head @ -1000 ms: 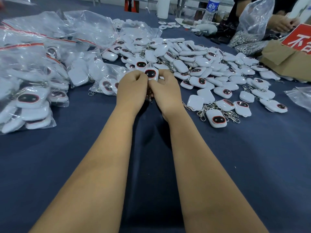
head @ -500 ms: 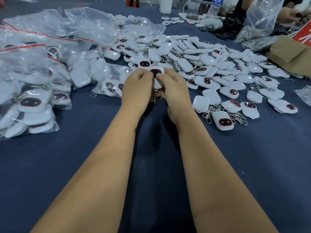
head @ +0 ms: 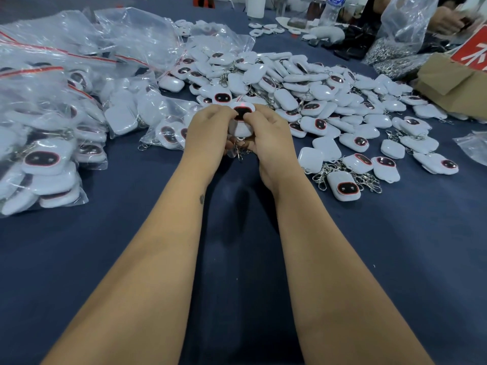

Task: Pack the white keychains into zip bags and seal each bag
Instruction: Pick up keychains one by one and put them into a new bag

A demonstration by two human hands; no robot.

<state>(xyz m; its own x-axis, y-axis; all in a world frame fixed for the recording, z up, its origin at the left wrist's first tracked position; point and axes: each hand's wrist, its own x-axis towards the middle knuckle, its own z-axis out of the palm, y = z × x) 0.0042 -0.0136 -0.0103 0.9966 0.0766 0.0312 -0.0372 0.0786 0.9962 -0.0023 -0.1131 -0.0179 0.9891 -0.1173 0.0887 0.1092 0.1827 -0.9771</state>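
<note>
Left hand (head: 210, 133) and right hand (head: 268, 138) together pinch one keychain (head: 241, 119), seemingly bagged; bare cloth (head: 237, 259) nearer.

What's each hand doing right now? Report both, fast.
Left hand: grips the white plastic keychain with a dark red-rimmed face.
Right hand: pinches the same keychain.

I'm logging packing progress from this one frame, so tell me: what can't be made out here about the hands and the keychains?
- Head view: whether the held keychain sits in a zip bag; left hand and right hand cover it.
- Count inside the filled bags: glare and crumpled plastic blur them, and the left edge cuts them off.
- The red sign: cut off by the right edge.
</note>
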